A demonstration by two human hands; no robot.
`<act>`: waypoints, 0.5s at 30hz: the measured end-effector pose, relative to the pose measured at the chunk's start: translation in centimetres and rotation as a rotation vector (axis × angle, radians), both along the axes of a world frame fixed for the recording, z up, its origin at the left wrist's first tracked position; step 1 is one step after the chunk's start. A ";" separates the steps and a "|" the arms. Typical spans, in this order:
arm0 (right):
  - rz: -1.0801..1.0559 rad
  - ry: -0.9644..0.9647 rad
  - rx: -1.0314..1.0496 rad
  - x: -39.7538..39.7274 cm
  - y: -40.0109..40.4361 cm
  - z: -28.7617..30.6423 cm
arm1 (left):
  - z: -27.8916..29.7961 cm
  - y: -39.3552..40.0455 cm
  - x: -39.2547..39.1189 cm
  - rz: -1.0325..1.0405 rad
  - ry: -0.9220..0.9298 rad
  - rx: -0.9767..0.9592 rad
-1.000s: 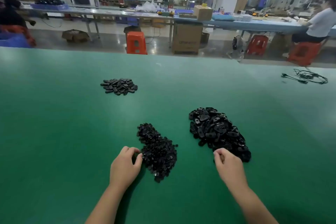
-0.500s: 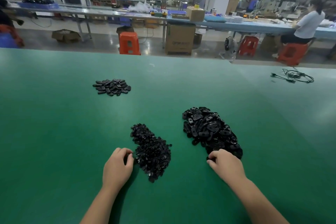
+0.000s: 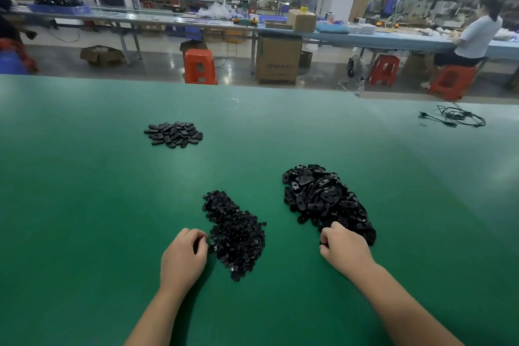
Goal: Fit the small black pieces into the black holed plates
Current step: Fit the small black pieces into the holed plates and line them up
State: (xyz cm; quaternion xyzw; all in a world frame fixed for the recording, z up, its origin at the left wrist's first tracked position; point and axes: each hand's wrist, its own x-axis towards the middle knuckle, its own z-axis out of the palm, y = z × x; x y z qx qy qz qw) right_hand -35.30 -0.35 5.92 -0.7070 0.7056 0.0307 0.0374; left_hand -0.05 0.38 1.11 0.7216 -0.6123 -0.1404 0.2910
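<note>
Picking stock: left hand [image 3: 184, 257] fingers curl at the small black pieces [image 3: 234, 230]; right hand [image 3: 344, 244] pinches a holed plate from its pile [image 3: 325, 199], mid-surface. Next, probably aligning piece to hole.

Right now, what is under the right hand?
The right hand lies on the near edge of the plate pile, fingers curled. A dark bit shows at its fingertips; the palm hides what it holds.

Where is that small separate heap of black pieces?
The small flat heap of black oval plates lies far left on the green table, beyond both nearer piles.
</note>
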 end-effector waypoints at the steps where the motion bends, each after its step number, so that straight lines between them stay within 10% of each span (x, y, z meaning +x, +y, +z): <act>1: 0.007 0.004 -0.004 0.1 0.0 0.1 | 0.0 0.0 0.0 -0.002 0.003 0.000; 15: 0.115 -0.141 0.200 -1.9 -0.5 0.3 | -0.1 0.0 0.1 0.012 0.055 -0.024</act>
